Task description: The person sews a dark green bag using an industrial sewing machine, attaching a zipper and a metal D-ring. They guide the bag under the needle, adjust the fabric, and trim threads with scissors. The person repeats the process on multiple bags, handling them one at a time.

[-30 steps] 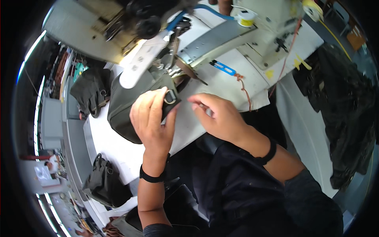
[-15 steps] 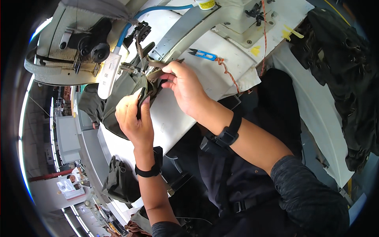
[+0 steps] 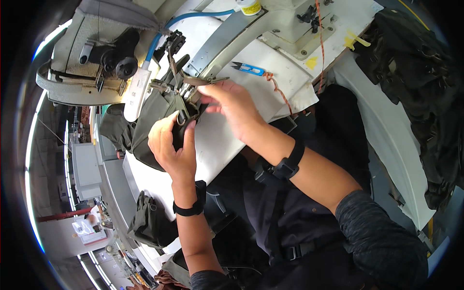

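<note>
Under the needle area of the sewing machine [image 3: 104,63] lies a dark olive fabric piece [image 3: 150,130] with a zipper [image 3: 197,81] along its edge. My left hand [image 3: 173,144] is closed on the near edge of this fabric, thumb and fingers pinching a dark fold. Close by on the right, my right hand [image 3: 231,104] pinches the zipper's end beside the presser foot [image 3: 164,87]. Its lower fingers are curled and partly blurred. Just what lies between its fingertips is partly hidden.
Blue thread snips [image 3: 249,68] on an orange cord lie right of my hands. A white-and-yellow container [image 3: 250,7] stands at the back. Dark fabric pieces [image 3: 411,96] hang over the right side. A dark olive bag [image 3: 149,220] sits at the lower left.
My left hand has shifted slightly right, turning the fabric edge. My right hand has moved a little right and down, and the zipper end now stretches further right above it.
</note>
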The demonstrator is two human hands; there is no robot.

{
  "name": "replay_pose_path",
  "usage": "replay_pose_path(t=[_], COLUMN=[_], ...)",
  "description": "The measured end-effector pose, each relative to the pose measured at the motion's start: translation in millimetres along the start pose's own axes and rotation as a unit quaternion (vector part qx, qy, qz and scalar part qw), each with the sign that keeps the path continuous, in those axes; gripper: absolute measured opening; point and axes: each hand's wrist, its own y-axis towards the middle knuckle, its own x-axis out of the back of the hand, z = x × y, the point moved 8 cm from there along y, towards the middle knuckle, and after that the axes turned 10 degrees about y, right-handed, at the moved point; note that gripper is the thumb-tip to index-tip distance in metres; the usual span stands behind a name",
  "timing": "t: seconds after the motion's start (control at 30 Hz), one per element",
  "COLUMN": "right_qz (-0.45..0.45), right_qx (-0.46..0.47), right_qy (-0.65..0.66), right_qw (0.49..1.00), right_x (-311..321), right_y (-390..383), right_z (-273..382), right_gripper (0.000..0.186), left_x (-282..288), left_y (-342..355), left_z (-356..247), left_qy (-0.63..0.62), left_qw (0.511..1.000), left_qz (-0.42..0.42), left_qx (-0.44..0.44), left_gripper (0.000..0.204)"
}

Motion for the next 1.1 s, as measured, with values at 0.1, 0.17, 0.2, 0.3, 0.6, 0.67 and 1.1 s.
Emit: replay_pose_path(t=[0.1,0.17,0.2,0.3,0.6,0.67,1.1], right_qz=[0.004,-0.004,-0.012,-0.036,0.18,0.248,0.272], right_qx=[-0.081,-0.064,-0.018,0.139,0.371,0.398,0.014], right_qy=[-0.003,-0.006,-0.05,-0.186,-0.301,-0.382,-0.231], right_qw=[0.997,0.998,0.999,0.972,0.86,0.796,0.934], right_x=[-6,-9,-6,12,1,-11,-24], right_y=[4,0,2,5,-12,-16,-15], right_z=[-26,-24,-19,-6,24,24,6], right_gripper=[0.033,0.027,0.025,0.019,0.015,0.014,0.028], left_x=[-1,-1,-1,0,0,1,-6], left_y=[-1,-3,-3,-7,-10,-10,-4], left_z=[-3,-4,-5,-15,-18,-13,-13], left_qy=[0.01,0.016,0.016,0.084,0.035,-0.001,-0.004], left_qw=[1.0,1.0,1.0,0.996,0.999,1.0,0.999], left_qz=[0.006,0.009,0.007,-0.013,-0.013,-0.011,0.033], left_qx=[-0.01,-0.006,-0.012,-0.031,0.011,0.01,0.014], left_gripper=[0.042,0.044,0.046,0.051,0.044,0.041,0.044])
